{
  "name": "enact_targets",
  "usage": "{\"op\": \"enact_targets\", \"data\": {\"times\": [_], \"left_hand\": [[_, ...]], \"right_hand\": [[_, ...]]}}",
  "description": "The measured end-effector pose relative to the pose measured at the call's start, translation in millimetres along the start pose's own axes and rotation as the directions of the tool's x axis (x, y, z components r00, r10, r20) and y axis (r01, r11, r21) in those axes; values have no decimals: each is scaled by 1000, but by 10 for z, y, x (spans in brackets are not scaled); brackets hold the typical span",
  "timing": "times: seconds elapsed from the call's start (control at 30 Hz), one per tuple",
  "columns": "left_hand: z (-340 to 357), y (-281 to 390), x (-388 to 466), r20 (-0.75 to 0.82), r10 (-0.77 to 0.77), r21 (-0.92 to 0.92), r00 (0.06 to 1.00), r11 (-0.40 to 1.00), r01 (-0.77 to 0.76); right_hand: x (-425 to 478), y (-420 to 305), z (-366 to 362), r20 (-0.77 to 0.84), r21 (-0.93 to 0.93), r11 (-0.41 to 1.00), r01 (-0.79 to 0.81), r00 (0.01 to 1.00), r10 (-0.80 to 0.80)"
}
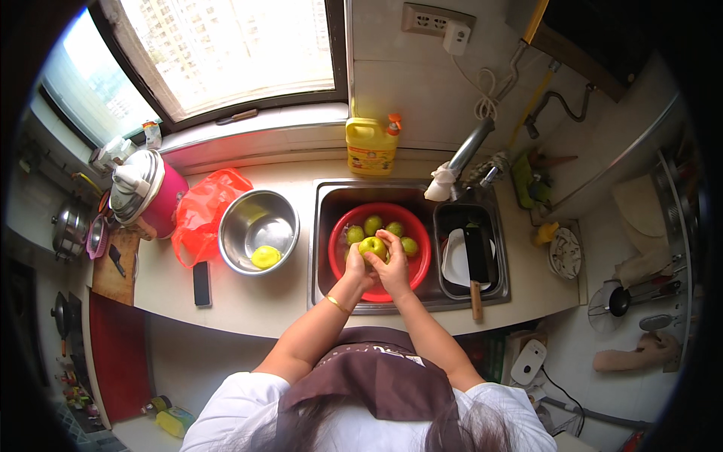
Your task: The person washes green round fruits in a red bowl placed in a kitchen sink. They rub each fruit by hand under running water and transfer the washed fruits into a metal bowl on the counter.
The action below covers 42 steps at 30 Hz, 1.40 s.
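Both my hands are around one green apple (373, 247), held above a red plastic basin (422, 226). My left hand (357, 265) cups it from the left and below. On its right side, my right hand (395, 261) has its fingers and thumb against the skin. Several green fruits (373, 225) lie in the basin, partly hidden by my hands. The basin stands in the left bowl of a stainless steel sink (323, 237). Left of the sink, a steel bowl (231, 237) holds one yellow-green fruit (266, 257).
A faucet (471, 147) with a wrapped spout reaches over the sink. Across the small right bowl, above a white dish (456, 260), lies a cleaver (477, 257), its handle past the front edge. A phone (201, 285), red plastic bag (209, 198) and yellow jug (370, 150) stand about.
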State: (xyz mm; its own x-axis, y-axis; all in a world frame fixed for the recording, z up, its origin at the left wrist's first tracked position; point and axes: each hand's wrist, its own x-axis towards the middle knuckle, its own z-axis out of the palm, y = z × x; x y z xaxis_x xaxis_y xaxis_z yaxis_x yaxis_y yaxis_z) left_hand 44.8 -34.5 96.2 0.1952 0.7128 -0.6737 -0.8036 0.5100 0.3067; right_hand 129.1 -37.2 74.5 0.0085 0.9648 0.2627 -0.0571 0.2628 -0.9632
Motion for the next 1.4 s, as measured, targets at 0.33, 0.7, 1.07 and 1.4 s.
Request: {"op": "enact_targets", "data": {"times": [0.33, 0.7, 1.07, 1.4], "left_hand": [[-97, -192, 95, 5, 172, 126, 985, 977, -172], [-202, -94, 156, 80, 181, 65, 980, 980, -186], [-199, -73, 158, 69, 167, 83, 984, 982, -172], [-131, 136, 66, 169, -192, 133, 967, 976, 171]], "right_hand": [[49, 138, 82, -196, -46, 978, -205, 962, 192], [159, 1, -48, 205, 242, 824, -513, 857, 473], [84, 16, -24, 186, 140, 909, -392, 912, 364], [208, -224, -195, 393, 322, 801, -504, 841, 371]]}}
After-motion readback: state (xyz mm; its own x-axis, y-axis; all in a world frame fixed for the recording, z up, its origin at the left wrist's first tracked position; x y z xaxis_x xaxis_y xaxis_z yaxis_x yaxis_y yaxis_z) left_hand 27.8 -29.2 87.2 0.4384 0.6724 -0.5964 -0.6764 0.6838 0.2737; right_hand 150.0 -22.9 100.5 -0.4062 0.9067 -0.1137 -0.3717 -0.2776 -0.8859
